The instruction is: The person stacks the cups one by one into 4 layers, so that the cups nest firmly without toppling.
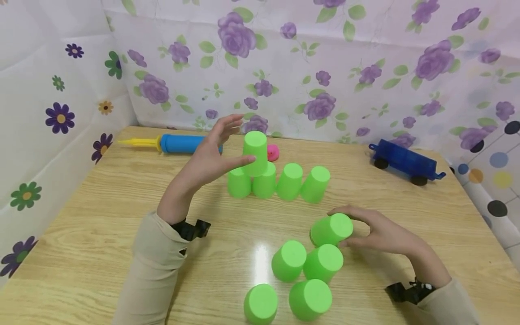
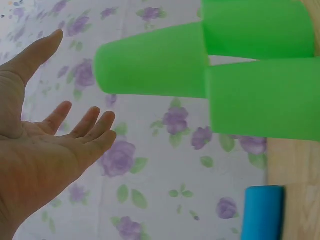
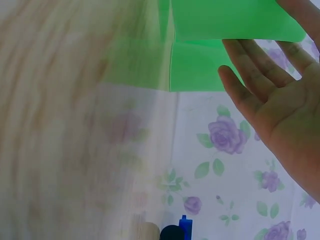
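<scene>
- We see the left hand (image 1: 205,160) with its fingers loosely extended, gripping nothing; the left wrist view shows a gap between it and the raised cup (image 1: 255,153).
- We find that raised cup upside down, straddling the two leftmost cups of the back row: the far-left cup (image 1: 239,184) and the second cup (image 1: 265,183).
- To their right in that row we see the third cup (image 1: 290,182) and the end cup (image 1: 315,185), also upside down on the wooden table (image 1: 195,271).
- We see the right hand (image 1: 383,232) curled round the gripped cup (image 1: 330,230), fingers on its far side and thumb on its near side; how firmly it presses we cannot tell.
- Our gripped cup leans, its base turned towards the palm, at the back of the front cluster.
- Just nearer to us are two more inverted cups side by side, the inner cup (image 1: 287,262) and the outer cup (image 1: 323,264).
- Nearest us we have the front-left cup (image 1: 261,304) and the front-right cup (image 1: 310,300), set apart; all ten are lime green.
- Behind the left hand lies a blue-and-yellow hand pump (image 1: 180,143).
- A pink object (image 1: 274,152) is partly hidden by the raised cup.
- At the back right we see a blue toy wagon (image 1: 406,159) with black wheels, before a purple-flowered cloth (image 1: 292,67).
</scene>
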`<state>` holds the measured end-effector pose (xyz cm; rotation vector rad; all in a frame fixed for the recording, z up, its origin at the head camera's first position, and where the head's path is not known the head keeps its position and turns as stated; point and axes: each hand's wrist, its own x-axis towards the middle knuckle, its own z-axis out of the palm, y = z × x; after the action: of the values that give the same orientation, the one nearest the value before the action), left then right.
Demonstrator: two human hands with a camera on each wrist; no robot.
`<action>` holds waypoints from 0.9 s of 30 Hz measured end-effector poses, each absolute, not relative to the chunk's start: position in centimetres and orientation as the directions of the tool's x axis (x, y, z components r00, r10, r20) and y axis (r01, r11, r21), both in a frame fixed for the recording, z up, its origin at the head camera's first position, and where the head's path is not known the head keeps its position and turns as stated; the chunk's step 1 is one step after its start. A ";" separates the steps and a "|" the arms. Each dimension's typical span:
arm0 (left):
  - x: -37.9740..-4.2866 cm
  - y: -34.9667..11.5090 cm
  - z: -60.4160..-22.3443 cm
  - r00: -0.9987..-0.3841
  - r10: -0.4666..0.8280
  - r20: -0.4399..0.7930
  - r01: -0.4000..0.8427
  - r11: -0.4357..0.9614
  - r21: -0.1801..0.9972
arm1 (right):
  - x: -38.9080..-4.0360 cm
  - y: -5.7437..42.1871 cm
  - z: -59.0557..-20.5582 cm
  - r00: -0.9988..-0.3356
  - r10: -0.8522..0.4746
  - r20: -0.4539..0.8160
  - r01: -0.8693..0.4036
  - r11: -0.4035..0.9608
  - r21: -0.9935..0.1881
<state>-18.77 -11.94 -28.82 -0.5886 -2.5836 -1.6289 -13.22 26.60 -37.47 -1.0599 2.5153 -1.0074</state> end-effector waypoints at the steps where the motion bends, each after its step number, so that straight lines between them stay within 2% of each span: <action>1: -18.4 -11.9 -28.5 -0.921 0.304 0.246 0.353 0.376 0.857 | -13.3 26.8 -37.4 -0.713 -0.699 0.064 -0.550 0.500 -0.669; 4: -17.2 -11.6 -27.6 -0.887 0.323 0.328 0.437 0.362 0.823 | -13.6 27.2 -37.0 -0.719 -0.688 0.099 -0.563 0.493 -0.664; 6: -16.3 -11.2 -27.3 -0.833 0.358 0.423 0.534 0.317 0.784 | -13.7 27.5 -36.5 -0.724 -0.679 0.120 -0.565 0.485 -0.668; 9: -15.0 -10.1 -27.2 -0.716 0.445 0.538 0.668 0.213 0.713 | -13.9 27.8 -35.3 -0.726 -0.673 0.141 -0.565 0.467 -0.680; 12: -13.7 -8.5 -27.6 -0.567 0.604 0.561 0.751 0.098 0.653 | -14.2 27.7 -33.9 -0.711 -0.682 0.171 -0.581 0.433 -0.689; 15: -12.7 -6.7 -28.4 -0.419 0.783 0.460 0.769 0.036 0.639 | -14.9 27.2 -32.4 -0.688 -0.690 0.224 -0.614 0.388 -0.688; 18: -12.2 -5.2 -29.5 -0.292 0.900 0.322 0.747 0.005 0.665 | -15.9 26.4 -31.1 -0.670 -0.699 0.251 -0.630 0.357 -0.689; 23: -12.5 -3.9 -31.1 -0.185 0.977 0.106 0.667 0.045 0.744 | -17.7 24.8 -29.5 -0.640 -0.730 0.238 -0.645 0.343 -0.683; 27: -12.9 -3.5 -32.1 -0.128 0.992 0.021 0.655 0.069 0.752 | -18.9 23.3 -28.3 -0.639 -0.734 0.231 -0.635 0.334 -0.696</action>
<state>-12.89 -3.53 -32.12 -2.3070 -2.5996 -1.2078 -18.94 23.30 -28.26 -1.2703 2.4622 -1.1950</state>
